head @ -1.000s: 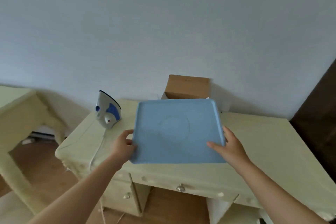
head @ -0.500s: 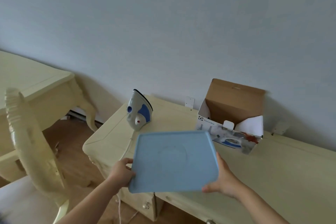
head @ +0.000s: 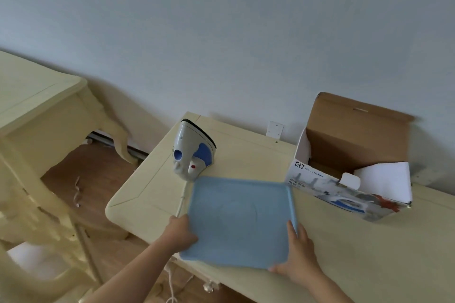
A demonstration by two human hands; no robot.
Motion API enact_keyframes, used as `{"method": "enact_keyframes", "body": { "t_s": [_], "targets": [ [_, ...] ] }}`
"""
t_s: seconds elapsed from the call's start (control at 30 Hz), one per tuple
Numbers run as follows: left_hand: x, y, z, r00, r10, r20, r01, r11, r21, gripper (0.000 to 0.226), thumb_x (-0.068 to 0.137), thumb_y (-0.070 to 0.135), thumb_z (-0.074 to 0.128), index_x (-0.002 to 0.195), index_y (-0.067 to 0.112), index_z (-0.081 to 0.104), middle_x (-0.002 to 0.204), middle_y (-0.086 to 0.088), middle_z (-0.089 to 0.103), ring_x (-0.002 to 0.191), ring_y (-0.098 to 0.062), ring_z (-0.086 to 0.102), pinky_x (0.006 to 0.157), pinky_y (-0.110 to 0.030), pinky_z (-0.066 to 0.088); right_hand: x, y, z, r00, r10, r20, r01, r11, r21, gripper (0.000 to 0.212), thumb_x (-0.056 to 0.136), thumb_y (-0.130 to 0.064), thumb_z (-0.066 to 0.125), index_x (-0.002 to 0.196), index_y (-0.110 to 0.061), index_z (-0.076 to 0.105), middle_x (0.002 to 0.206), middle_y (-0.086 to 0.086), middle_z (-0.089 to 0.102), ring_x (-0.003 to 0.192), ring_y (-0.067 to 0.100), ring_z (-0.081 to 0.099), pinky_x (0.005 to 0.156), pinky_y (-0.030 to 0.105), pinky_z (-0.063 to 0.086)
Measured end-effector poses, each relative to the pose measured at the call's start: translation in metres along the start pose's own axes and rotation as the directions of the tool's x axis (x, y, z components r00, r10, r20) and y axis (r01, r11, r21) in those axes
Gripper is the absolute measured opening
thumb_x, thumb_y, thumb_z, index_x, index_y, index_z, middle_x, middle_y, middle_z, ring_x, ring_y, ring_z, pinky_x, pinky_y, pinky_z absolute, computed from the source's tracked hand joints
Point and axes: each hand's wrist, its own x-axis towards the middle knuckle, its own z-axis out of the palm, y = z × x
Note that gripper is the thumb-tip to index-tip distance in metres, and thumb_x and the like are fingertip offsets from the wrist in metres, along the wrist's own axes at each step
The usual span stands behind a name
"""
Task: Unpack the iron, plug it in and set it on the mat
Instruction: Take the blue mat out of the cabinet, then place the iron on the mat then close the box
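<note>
A white and blue iron (head: 192, 152) stands upright on its heel at the left end of the cream desk (head: 246, 150). Its white cord (head: 181, 204) runs toward the desk's front edge and hangs down. Both hands hold a flat blue mat (head: 238, 219) low over the desk, just in front of the iron. My left hand (head: 181, 231) grips the mat's left edge, my right hand (head: 296, 258) its front right corner. The open cardboard iron box (head: 354, 162) lies to the right by the wall.
A white wall socket (head: 275, 129) sits just above the desk's back edge, between iron and box. A second cream table (head: 39, 106) stands at the left, with a cream chair (head: 37, 241) in the lower left. Wooden floor shows between them.
The view has swung left and tilted down. The mat has come down from in front of me to just above the desk, near the iron. Both hands keep their hold.
</note>
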Motion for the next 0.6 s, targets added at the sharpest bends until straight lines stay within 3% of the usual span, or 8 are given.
{"method": "enact_keyframes", "body": {
  "t_s": [0.07,0.13,0.23,0.37,0.43,0.5,0.6],
  "targets": [
    [0.003,0.001,-0.002,1.000,-0.027,0.013,0.028,0.998,-0.048,0.058,0.064,0.036,0.047,0.116,0.009,0.048,0.104,-0.011,0.050,0.111,-0.031,0.047,0.080,-0.029,0.040,0.004,-0.001,-0.002,1.000,0.010,0.010,-0.008,0.990,-0.139,0.126,0.062,-0.058,0.073,0.147,-0.026,-0.014,0.156,0.011,-0.011,0.141,0.030,0.013,0.112,0.035,0.024],
    [0.001,0.002,-0.007,0.998,-0.060,-0.020,0.057,0.992,-0.111,0.056,0.081,0.036,0.055,0.128,0.006,0.046,0.123,-0.016,0.053,0.108,-0.027,0.051,0.089,-0.032,0.044,0.004,-0.001,-0.005,0.999,0.014,0.031,-0.006,0.966,-0.257,0.124,0.061,-0.066,0.069,0.147,-0.030,-0.012,0.157,0.010,-0.014,0.143,0.028,0.007,0.111,0.038,0.024],
    [-0.007,0.007,-0.024,0.967,-0.130,-0.221,0.059,0.952,-0.299,0.074,0.084,0.046,0.059,0.142,0.010,0.030,0.141,-0.015,0.039,0.124,-0.029,0.047,0.099,-0.036,0.041,0.007,-0.004,-0.007,0.997,0.007,0.074,0.021,0.926,-0.378,0.120,0.062,-0.069,0.065,0.146,-0.035,-0.014,0.153,0.010,-0.029,0.145,0.031,-0.011,0.112,0.046,0.018],
    [-0.010,0.022,-0.066,0.822,-0.174,-0.542,-0.138,0.863,-0.487,0.082,0.082,0.043,0.064,0.146,0.014,0.021,0.150,-0.010,0.020,0.136,-0.027,0.030,0.109,-0.040,0.031,0.019,-0.028,-0.002,0.981,-0.074,0.181,0.155,0.858,-0.489,0.101,0.077,-0.048,0.063,0.143,-0.045,-0.013,0.152,0.007,-0.033,0.143,0.038,-0.015,0.110,0.060,0.010],
    [-0.003,0.026,-0.083,0.812,-0.153,-0.563,-0.207,0.827,-0.523,0.074,0.082,0.039,0.065,0.143,0.014,0.030,0.147,-0.006,0.031,0.130,-0.025,0.039,0.104,-0.039,0.036,0.019,-0.048,0.006,0.968,-0.028,0.251,0.145,0.876,-0.459,0.096,0.080,-0.047,0.060,0.144,-0.045,-0.012,0.154,0.009,-0.029,0.142,0.043,-0.012,0.106,0.067,0.011],
    [0.003,0.030,-0.093,0.822,-0.170,-0.543,-0.224,0.781,-0.583,0.060,0.083,0.034,0.065,0.134,0.015,0.041,0.135,-0.005,0.048,0.115,-0.023,0.051,0.089,-0.035,0.044,0.019,-0.065,0.017,0.956,0.037,0.289,0.081,0.919,-0.385,0.103,0.074,-0.058,0.061,0.144,-0.043,-0.013,0.153,0.013,-0.030,0.140,0.047,-0.014,0.101,0.072,0.018],
    [0.011,0.029,-0.105,0.832,-0.173,-0.527,-0.213,0.778,-0.591,0.048,0.082,0.026,0.067,0.124,0.012,0.049,0.116,-0.005,0.057,0.096,-0.021,0.053,0.075,-0.031,0.041,0.020,-0.082,0.029,0.956,0.101,0.274,0.000,0.939,-0.344,0.115,0.069,-0.063,0.065,0.142,-0.041,-0.020,0.149,0.018,-0.034,0.137,0.051,-0.018,0.097,0.073,0.027]
  ]
}}
